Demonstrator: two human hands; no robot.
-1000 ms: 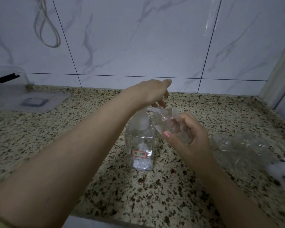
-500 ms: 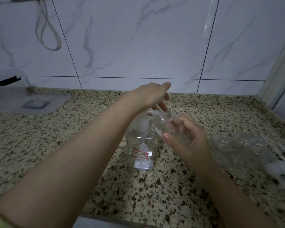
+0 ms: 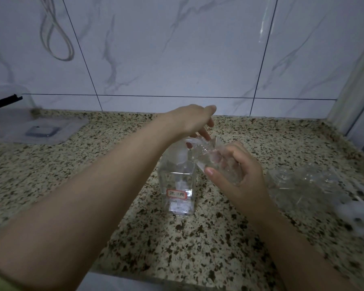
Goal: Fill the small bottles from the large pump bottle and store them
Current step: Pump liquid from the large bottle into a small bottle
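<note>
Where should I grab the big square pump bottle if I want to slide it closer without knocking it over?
Grip the large pump bottle round its flat-sided lower body, near the red-bordered label, coming from its left side. It stands upright on the counter and looks tall and narrow, so a low hold probably steadies it best. The top is taken: the left hand is over the pump, and the right hand holds a small bottle at the spout.

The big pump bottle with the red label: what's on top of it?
The left hand rests on the top of the pump bottle, covering the pump head. The right hand holds a tilted small bottle at the spout.
</note>
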